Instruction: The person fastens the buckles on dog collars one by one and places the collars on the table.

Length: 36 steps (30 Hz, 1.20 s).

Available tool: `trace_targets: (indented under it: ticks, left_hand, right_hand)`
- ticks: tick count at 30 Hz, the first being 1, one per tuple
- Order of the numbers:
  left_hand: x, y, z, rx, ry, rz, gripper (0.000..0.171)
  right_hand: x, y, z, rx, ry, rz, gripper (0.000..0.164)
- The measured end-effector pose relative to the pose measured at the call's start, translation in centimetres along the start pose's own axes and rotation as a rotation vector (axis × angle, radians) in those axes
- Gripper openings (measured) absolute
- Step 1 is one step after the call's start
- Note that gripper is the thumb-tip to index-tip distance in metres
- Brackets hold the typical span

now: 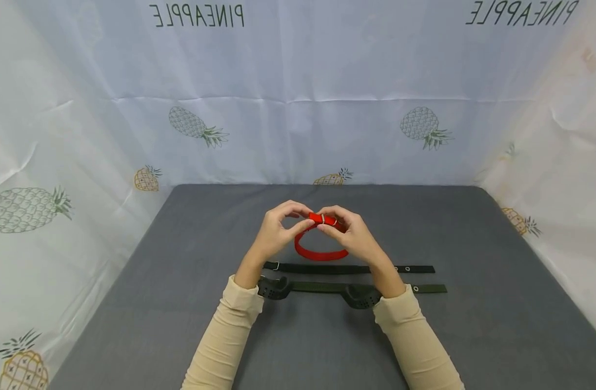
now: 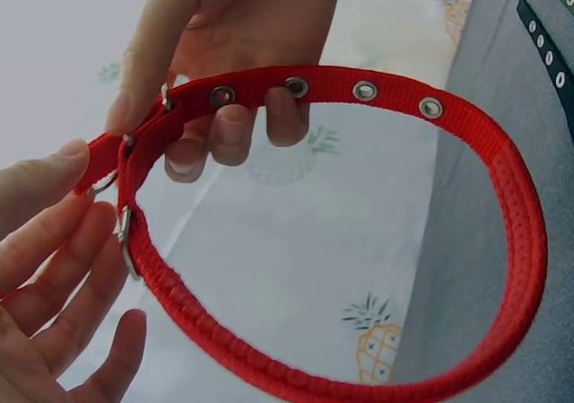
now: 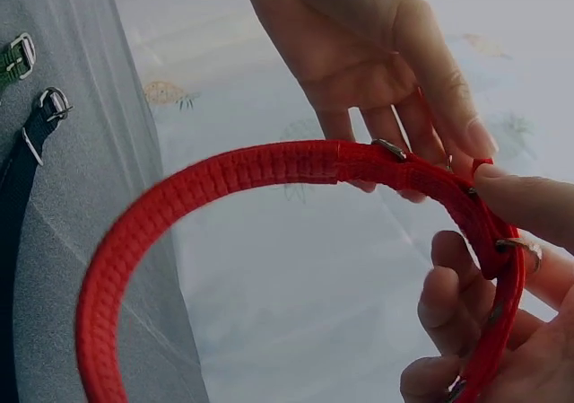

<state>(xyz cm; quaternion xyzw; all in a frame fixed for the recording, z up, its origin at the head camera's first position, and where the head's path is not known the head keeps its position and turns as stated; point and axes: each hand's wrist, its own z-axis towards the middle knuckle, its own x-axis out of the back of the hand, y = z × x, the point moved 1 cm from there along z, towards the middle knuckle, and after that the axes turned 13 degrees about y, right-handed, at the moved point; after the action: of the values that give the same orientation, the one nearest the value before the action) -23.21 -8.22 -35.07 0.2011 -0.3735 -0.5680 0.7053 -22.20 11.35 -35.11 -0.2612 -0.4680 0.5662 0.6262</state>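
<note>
A red dog collar (image 1: 321, 255) with metal eyelets hangs as a loop between both hands above the table. My left hand (image 1: 274, 230) pinches the strap's end between thumb and forefinger, its other fingers spread in the left wrist view. Close beside it, my right hand (image 1: 357, 234) pinches the overlapped strap by a metal ring (image 3: 522, 247), thumb on top. The buckle (image 2: 128, 241) sits near the left fingers in the left wrist view. From there the padded band (image 3: 206, 179) curves away from the hands.
Nearer the person, a black collar (image 1: 322, 268) and a green collar (image 1: 317, 287) lie stretched out across the grey table (image 1: 190, 325). A black perforated piece (image 1: 274, 288) shows at each wrist. Pineapple-print cloth (image 1: 298, 65) hangs behind and at both sides.
</note>
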Motion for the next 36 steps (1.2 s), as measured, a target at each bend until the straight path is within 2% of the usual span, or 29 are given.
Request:
trace_targets:
  ticks: [8,20,25,31,36]
  left_hand:
    - [0.7,-0.1,0.2,-0.013,0.014,0.003,0.018]
    - [1.2,-0.3,0.3,-0.019,0.048,-0.012,0.019]
    - [1.2,-0.4,0.3,0.001,0.067,-0.082,0.018]
    - [1.7,-0.5,0.3,0.051,0.157,-0.197,0.018]
    - [1.9,-0.6,0.3,0.071,0.144,-0.208,0.02]
  right_hand:
    - [0.0,-0.1,0.3,-0.031,0.006,0.024,0.027]
    - [0.3,-0.2,0.1,-0.035,0.052,-0.012,0.025]
    - [0.5,-0.1,0.2,-0.05,0.053,-0.026,0.025]
    - [0.9,0.1,0.2,-0.073,0.096,-0.034,0.021]
    - [0.8,0.1,0.2,-0.071,0.085,-0.019,0.019]
